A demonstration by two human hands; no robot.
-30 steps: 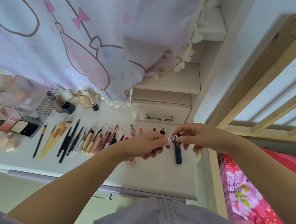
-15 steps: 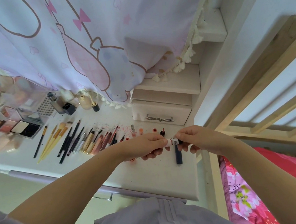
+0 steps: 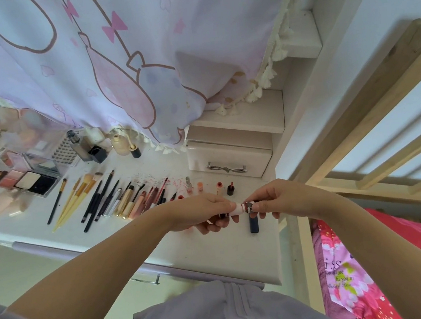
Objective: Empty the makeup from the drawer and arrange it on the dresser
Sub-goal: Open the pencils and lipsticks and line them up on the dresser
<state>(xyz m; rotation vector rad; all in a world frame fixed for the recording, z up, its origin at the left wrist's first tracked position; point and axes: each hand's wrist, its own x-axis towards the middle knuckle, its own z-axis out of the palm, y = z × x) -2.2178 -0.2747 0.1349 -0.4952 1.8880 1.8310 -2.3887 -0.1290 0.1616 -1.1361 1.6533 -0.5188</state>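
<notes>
**Lipstick held over the dresser, right end**

Item: one small lipstick (image 3: 243,207), pale pink tube with a dark band, lying crosswise above the dresser (image 3: 214,252). Your left hand (image 3: 204,213) pinches its pale end; your right hand (image 3: 278,199) grips the dark end, fingertips closed on it.

Just below the hands: a dark tube (image 3: 254,223) lying on the dresser top.

Behind them: a row of small lip products (image 3: 219,187), then brushes and pencils (image 3: 96,200) side by side.

Far left: palettes (image 3: 35,181) and bottles (image 3: 83,149).

Back right: a small closed drawer (image 3: 227,161).
</notes>
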